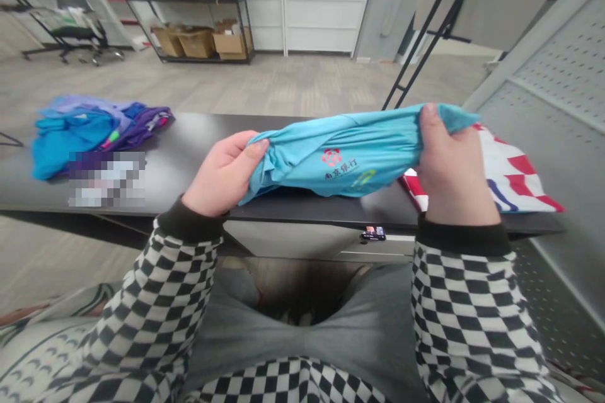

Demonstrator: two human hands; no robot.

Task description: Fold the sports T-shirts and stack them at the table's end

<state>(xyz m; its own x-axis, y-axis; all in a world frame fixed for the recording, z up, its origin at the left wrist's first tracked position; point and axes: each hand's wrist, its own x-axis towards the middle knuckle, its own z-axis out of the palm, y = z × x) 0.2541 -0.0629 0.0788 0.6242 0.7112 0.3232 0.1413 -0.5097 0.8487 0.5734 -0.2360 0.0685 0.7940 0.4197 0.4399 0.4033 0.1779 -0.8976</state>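
Both my hands hold up a light blue cloth garment (342,151), twisted and stretched between them above a dark table (198,164). It bears a red round logo and Chinese characters. My left hand (224,173) pinches its left end between thumb and fingers. My right hand (454,170) grips the right end, with the thumb on top. Just behind my right hand lies a red, white and blue printed cloth (517,173), partly hidden by that hand. Several folded blue and purple garments (94,132) lie in a pile at the table's left.
A pixelated patch (106,179) covers something on the table near the pile. A small dark tag (373,233) sits on the table's front. A perforated grey panel (562,88) stands at the right, and shelves of cardboard boxes (189,6) stand beyond the table.
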